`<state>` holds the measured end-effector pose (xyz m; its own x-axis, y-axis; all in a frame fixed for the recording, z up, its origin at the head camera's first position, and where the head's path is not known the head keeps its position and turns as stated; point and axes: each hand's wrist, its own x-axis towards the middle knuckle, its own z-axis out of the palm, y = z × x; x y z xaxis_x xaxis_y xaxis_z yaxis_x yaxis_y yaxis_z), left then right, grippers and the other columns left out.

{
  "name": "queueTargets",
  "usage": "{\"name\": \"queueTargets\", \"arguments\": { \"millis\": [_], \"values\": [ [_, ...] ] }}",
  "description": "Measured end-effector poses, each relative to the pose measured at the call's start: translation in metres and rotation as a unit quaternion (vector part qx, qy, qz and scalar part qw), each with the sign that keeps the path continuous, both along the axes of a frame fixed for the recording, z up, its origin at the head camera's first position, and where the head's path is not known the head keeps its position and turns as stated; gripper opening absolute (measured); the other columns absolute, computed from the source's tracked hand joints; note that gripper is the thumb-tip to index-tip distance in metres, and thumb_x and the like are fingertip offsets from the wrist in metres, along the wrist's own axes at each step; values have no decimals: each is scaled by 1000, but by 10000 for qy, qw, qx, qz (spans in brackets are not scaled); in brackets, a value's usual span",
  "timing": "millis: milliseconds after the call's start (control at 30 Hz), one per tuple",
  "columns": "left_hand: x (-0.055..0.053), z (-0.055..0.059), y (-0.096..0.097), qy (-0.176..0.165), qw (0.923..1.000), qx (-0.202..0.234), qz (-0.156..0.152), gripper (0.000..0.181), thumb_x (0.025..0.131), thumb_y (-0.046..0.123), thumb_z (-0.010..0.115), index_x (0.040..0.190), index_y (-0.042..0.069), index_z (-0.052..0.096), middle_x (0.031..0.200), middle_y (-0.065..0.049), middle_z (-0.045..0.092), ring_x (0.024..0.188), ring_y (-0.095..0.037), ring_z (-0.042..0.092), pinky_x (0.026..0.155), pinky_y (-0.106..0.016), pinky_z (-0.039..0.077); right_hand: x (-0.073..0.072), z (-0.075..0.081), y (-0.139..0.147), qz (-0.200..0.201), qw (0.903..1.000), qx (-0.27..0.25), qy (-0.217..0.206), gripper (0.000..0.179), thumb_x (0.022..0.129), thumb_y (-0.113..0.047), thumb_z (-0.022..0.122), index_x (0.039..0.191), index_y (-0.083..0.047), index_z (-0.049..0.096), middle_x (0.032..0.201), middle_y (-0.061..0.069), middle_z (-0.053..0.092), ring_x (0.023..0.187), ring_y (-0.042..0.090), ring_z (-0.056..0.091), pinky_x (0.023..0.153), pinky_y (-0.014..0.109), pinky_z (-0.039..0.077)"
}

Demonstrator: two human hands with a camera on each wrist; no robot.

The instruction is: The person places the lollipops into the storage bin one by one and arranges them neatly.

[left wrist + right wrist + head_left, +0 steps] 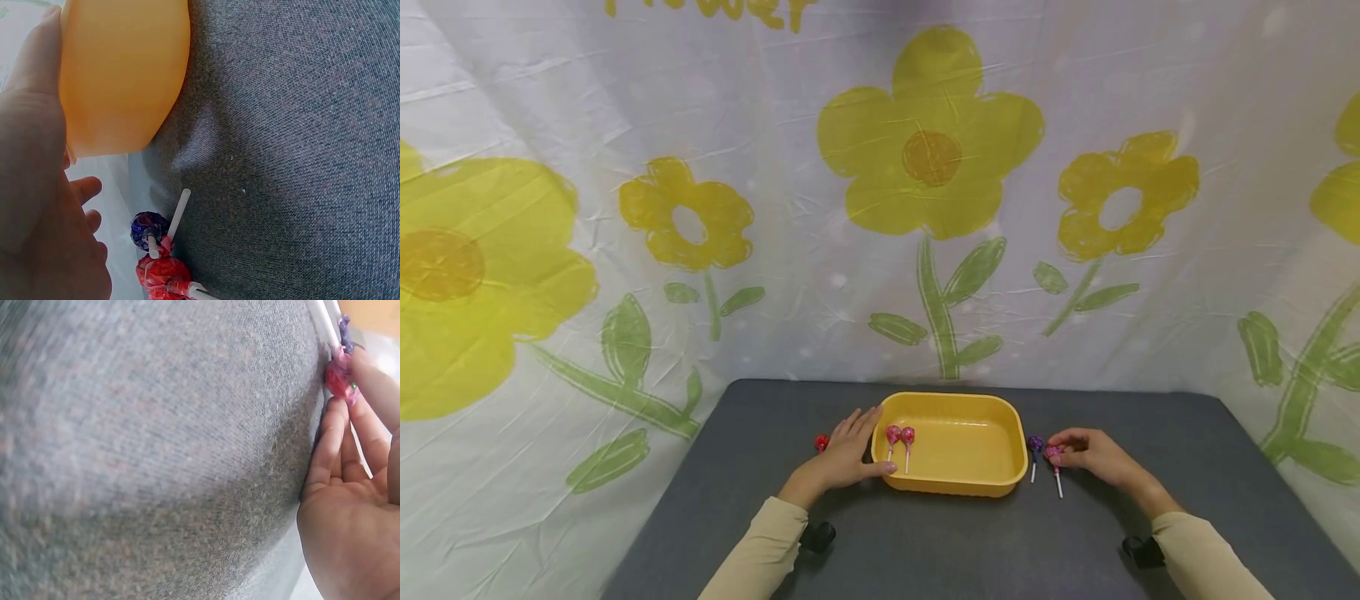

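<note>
Flower-print curtain (790, 250) behind the yellow tray (966, 442), dark grey fabric-topped table (955, 542) under it. Left hand (847, 454) rests on the tray's left rim, fingers mostly straight. Right hand (1097, 454), right of the tray, has thumb and fingers pinching a pink lollipop (1054, 457) beside a purple lollipop (1035, 444). Two pink lollipops (893, 434) lie inside the tray's left end. Looks like the pick-up step tbh; next probably calls for a steady pinch and a lift over the tray's right rim.

Beige long sleeves (762, 546), black wrist-worn cameras (817, 537)
</note>
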<state>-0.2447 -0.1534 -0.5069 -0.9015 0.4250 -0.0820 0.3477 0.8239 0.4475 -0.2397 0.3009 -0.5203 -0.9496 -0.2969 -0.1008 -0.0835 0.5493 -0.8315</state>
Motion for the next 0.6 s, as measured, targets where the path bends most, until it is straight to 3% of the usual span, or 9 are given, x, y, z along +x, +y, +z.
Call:
{"name": "queueTargets", "arguments": {
  "millis": [600],
  "values": [
    [3,5,3,-53,9999,82,103,109,82,66,67,161,16,10,166,-12,21,155,-38,11,123,-62,11,1,-1,-1,-15,10000,-41,5,41,90,-25,73,119,4,66,99,11,72,81,6,64,74,22,55]
  ]
}}
